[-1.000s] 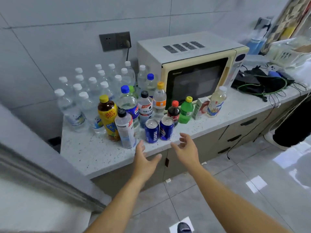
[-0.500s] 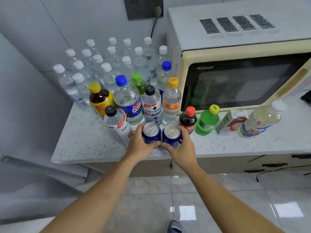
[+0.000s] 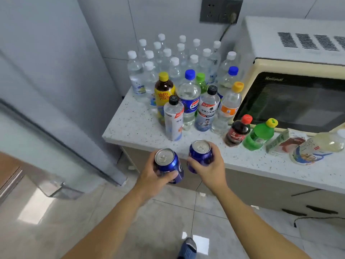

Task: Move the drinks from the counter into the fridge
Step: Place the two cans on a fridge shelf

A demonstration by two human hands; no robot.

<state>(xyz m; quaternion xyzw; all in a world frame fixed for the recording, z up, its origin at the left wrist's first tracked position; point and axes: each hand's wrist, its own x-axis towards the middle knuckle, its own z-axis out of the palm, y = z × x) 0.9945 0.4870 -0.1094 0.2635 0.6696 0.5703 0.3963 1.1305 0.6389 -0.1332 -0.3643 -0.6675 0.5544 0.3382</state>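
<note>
My left hand (image 3: 155, 177) grips a blue soda can (image 3: 168, 163), held off the counter just past its front edge. My right hand (image 3: 209, 169) grips a second blue can (image 3: 200, 153) above the counter's front edge. On the speckled white counter (image 3: 134, 126) stand several drinks: a yellow-capped tea bottle (image 3: 164, 92), a blue-capped Pepsi bottle (image 3: 188, 98), two black-capped clear bottles, an orange-labelled bottle (image 3: 228, 109), a small cola bottle (image 3: 237, 131) and a small green bottle (image 3: 259, 135). Behind them are several white-capped water bottles (image 3: 168, 58). The grey fridge (image 3: 46, 71) stands to the left.
A cream microwave (image 3: 291, 75) fills the counter's right side. In front of it lie a small carton (image 3: 285, 143) and a tilted clear bottle (image 3: 317, 148). Cabinet drawers sit under the counter. The floor is glossy tile, and my foot (image 3: 187, 247) shows below.
Both hands closed round the two blue cans and lifted them off the counter toward me. The view has swung left, bringing the fridge into sight.
</note>
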